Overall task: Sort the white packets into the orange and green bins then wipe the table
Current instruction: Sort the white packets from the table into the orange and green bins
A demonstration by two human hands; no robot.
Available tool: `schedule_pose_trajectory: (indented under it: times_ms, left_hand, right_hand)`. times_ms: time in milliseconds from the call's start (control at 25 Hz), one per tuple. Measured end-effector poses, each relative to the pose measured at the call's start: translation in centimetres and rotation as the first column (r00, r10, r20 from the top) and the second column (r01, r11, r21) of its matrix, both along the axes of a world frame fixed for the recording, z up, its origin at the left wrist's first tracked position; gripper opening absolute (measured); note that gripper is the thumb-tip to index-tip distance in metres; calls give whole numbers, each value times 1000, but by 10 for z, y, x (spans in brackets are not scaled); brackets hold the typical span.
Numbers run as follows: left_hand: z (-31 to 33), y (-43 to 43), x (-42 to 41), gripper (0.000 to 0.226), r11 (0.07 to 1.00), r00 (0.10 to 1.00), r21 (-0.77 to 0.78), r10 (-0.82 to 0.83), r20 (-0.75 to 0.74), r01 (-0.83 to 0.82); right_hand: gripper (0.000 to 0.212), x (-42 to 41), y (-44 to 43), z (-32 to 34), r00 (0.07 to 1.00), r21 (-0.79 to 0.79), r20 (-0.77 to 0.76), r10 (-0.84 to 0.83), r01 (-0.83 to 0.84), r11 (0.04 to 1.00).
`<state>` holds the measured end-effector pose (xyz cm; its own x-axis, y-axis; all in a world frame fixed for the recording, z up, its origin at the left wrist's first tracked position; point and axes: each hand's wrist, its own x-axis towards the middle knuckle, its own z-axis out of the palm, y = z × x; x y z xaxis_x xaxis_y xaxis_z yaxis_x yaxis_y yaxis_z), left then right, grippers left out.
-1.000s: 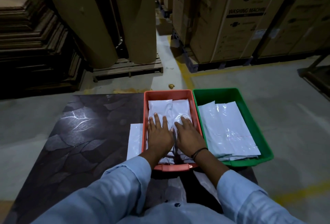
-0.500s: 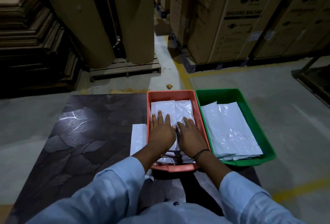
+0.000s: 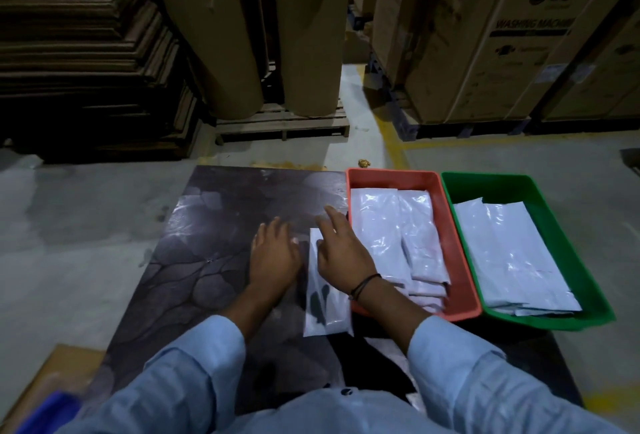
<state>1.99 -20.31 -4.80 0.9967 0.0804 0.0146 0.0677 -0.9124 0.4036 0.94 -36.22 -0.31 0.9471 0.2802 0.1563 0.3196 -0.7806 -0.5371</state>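
Both hands have left the orange bin (image 3: 464,298): left hand (image 3: 275,255) lies spread on the desk (image 3: 207,260), right hand (image 3: 341,253) rests open-fingered on a packet (image 3: 325,312) at the bin's 9 o'clock. Thin, light, slippery film; probably pinch an edge.

orange bin (image 3: 464,309) | green bin (image 3: 540,322) | white packets (image 3: 394,225) | dark leaf-patterned table (image 3: 214,260)

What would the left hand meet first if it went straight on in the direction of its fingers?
Probably nothing: ahead of the left hand lies only bare dark table up to its far edge. The packet and orange bin lie to its right.
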Motion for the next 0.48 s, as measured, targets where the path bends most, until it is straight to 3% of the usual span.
schedule_pose_trajectory:
  times_ms: [160,280,360,480]
  left_hand:
    - [-38,46,-20,72,998,985,68,19,-171,-7]
    - [-47,61,-34,57,997,967,74,-16,-255,36]
    - [-51,68,-38,55,995,964,72,-43,-262,64]
    - [-57,72,-38,54,996,960,39,-64,-272,77]
  right_hand:
    - [62,-10,52,-21,975,-48,-222,9,-20,999]
    - [75,-19,58,-54,913,-301,-385,-136,15,954]
    - [83,-26,54,-77,877,-420,-412,-247,58,905]
    - [87,-32,48,-98,901,-478,-395,-178,-36,878]
